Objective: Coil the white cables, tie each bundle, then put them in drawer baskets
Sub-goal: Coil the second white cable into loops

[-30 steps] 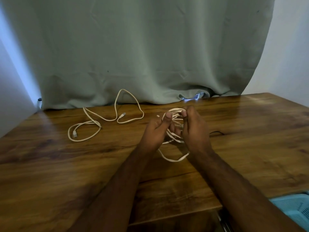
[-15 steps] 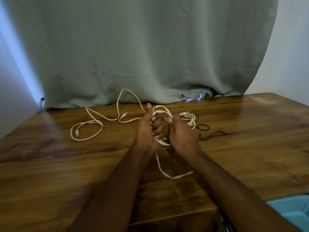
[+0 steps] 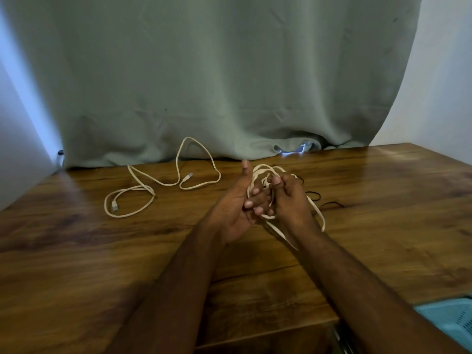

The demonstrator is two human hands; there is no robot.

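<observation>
Both hands are up over the desk (image 3: pixel 76 251), close together, working on one white cable (image 3: pixel 265 172). The left hand (image 3: pixel 237 210) has its palm turned up, thumb sticking straight up, and its fingers curled through the loops. I think that keeps the loops in a ring so they don't fall apart. The right hand (image 3: pixel 291 200) is curled too, and pinches the cable at the top of the loops, likely to guide the next turn round. A loose tail of the same cable hangs down under the right hand and touches the desk, so the coiling does not look done yet.

A second white cable (image 3: pixel 158 182) lies flat and uncoiled on the desk, well off to the left of the left hand. It seems to be waiting its turn. Just past the right hand lie thin black ties (image 3: pixel 329 204), near enough to grab for tying. A blue basket (image 3: pixel 449 325) peeks out low by the right arm.
</observation>
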